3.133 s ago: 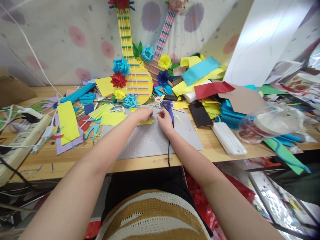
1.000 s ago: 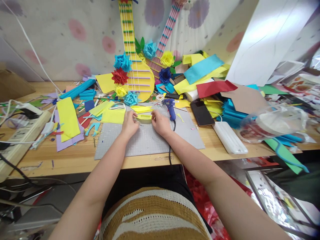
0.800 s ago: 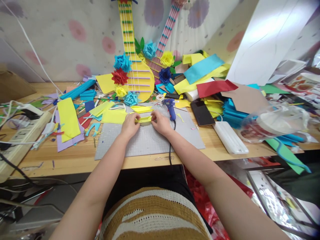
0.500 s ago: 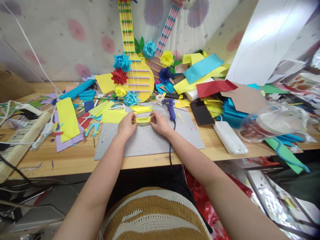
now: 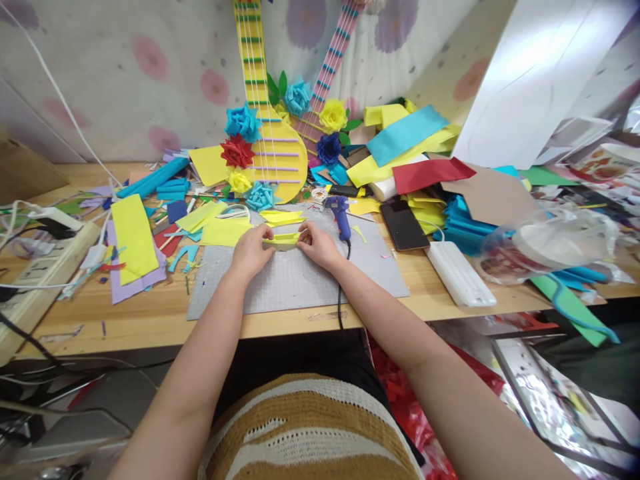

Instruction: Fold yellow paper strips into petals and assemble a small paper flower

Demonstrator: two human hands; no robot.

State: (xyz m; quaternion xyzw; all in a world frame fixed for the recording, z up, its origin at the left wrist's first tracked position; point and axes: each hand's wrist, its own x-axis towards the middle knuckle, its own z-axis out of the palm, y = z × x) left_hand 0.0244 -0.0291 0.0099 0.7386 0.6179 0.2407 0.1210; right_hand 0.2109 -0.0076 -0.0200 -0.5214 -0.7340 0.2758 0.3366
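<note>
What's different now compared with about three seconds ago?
The left hand has moved left and a little nearer the body. The right hand has shifted slightly left, and both now hold a yellow paper strip between them. The glue gun and phone stayed put.

Bright, fairly even indoor light over the desk (image 5: 150, 327). Strong glare on the white board (image 5: 525, 87) at 2 o'clock; soft shade on the curtain (image 5: 440, 83) toward 1. Shiny highlights on the plastic bag (image 5: 555, 243) at 3. Dim under the desk, 6 to 8. Wide-angle stretch at the edges, power strip (image 5: 47, 287) at 9 skewed; right edge smeary. Centre mostly sharp, yellow strip (image 5: 283, 238) a bit soft.
</note>
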